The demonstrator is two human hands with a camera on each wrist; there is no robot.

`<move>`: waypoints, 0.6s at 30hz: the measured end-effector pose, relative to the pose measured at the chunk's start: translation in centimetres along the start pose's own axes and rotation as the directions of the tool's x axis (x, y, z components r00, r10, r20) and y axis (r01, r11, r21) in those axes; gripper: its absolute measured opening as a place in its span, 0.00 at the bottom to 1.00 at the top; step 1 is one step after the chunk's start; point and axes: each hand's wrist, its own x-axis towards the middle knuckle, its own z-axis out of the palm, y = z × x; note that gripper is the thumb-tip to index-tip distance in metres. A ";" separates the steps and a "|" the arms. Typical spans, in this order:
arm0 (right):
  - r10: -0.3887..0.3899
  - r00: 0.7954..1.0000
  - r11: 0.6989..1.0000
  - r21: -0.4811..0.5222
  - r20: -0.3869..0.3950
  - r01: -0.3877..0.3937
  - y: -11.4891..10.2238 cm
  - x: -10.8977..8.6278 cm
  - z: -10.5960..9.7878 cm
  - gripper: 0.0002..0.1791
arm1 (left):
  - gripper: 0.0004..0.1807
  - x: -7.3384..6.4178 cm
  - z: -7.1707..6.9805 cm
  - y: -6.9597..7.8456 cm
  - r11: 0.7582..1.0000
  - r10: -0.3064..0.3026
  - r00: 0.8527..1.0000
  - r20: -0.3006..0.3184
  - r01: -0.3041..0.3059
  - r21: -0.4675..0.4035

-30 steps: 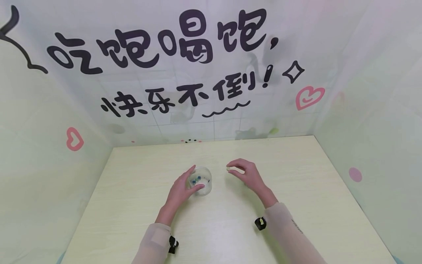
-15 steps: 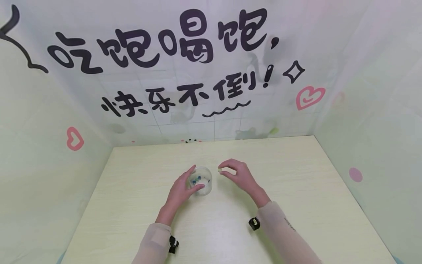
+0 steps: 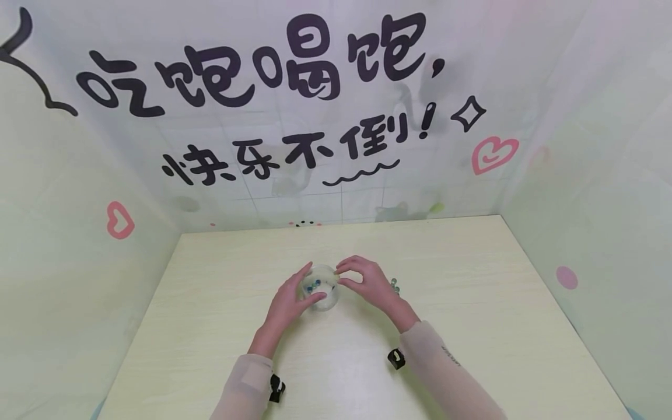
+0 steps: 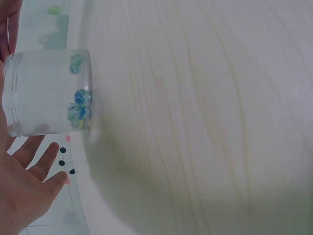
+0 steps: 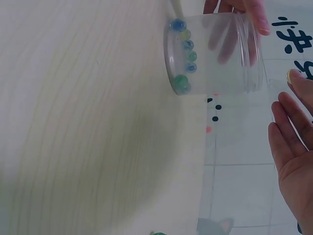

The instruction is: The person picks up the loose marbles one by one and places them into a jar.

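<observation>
My left hand [image 3: 287,298] grips a clear, open-topped jar [image 4: 41,93] near its rim, thumb on the near side and fingers on the far side. The jar stands upright on the table. Several blue, green and yellowish glass marbles [image 5: 189,55] lie on its bottom. At the jar's right rim is my right hand [image 3: 368,283], its thumb and fingertip pinching a small yellowish marble [image 5: 290,75]. That marble is mostly covered by the fingertips. In the right wrist view, the other fingers of this hand are held out, off the jar.
A few loose green marbles [image 3: 395,286] rest on the pale wooden table [image 3: 336,361], partly hidden behind my right wrist. A printed cloth backdrop [image 3: 336,204] rises along the table's back and sides. Both sleeves have a black wrist device [image 3: 396,358] beside them.
My right hand has moved left with the pinched marble, from apart from the jar to its rim. Loose marbles have come into view behind that wrist. The left hand and jar keep their place.
</observation>
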 end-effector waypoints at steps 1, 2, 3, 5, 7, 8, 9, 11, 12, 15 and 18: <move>-0.004 1.000 1.000 -0.004 0.006 0.004 0.0 0.0 0.2 0.09 | 0.47 0.0 0.0 0.0 1.000 0.002 1.000 -0.001 -0.002 0.002; -0.002 1.000 1.000 -0.001 0.013 0.003 0.0 0.1 0.3 0.09 | 0.47 0.0 0.0 0.0 1.000 0.002 1.000 -0.002 -0.002 0.002; -0.005 1.000 1.000 0.000 0.018 0.005 0.0 0.1 0.4 0.09 | 0.47 0.0 0.0 0.0 1.000 0.000 1.000 -0.002 0.000 0.000; -0.009 1.000 1.000 0.000 0.026 0.009 -0.1 0.1 0.7 0.09 | 0.47 0.0 0.0 0.0 1.000 0.000 1.000 -0.001 0.000 -0.002; -0.012 0.999 1.000 0.000 0.034 0.012 -0.1 0.1 0.9 0.09 | 0.47 0.0 0.0 0.0 1.000 -0.001 1.000 0.000 0.001 -0.004; -0.010 0.999 1.000 -0.003 0.037 0.010 -0.2 0.1 1.0 0.09 | 0.47 0.0 0.0 0.0 1.000 -0.001 1.000 0.000 0.001 -0.006; -0.011 0.999 1.000 -0.007 0.039 0.011 -0.2 0.1 1.0 0.09 | 0.47 0.0 0.0 0.0 1.000 -0.001 1.000 0.001 0.001 -0.008; -0.011 0.999 1.000 -0.015 0.041 0.011 -0.2 0.1 1.2 0.09 | 0.47 0.1 0.0 0.0 1.000 -0.001 1.000 0.000 0.001 -0.009; -0.013 0.999 1.000 -0.019 0.042 0.014 -0.3 0.1 1.2 0.09 | 0.47 0.1 0.0 0.0 1.000 -0.002 1.000 0.000 0.002 -0.007; -0.016 0.999 0.999 -0.028 0.040 0.017 -0.4 0.1 1.3 0.09 | 0.47 0.1 0.0 0.0 1.000 -0.001 1.000 -0.003 0.001 -0.001; -0.019 0.999 0.999 -0.034 0.039 0.020 -0.5 0.1 1.4 0.09 | 0.47 0.1 0.0 0.0 1.000 0.000 1.000 -0.004 0.000 0.007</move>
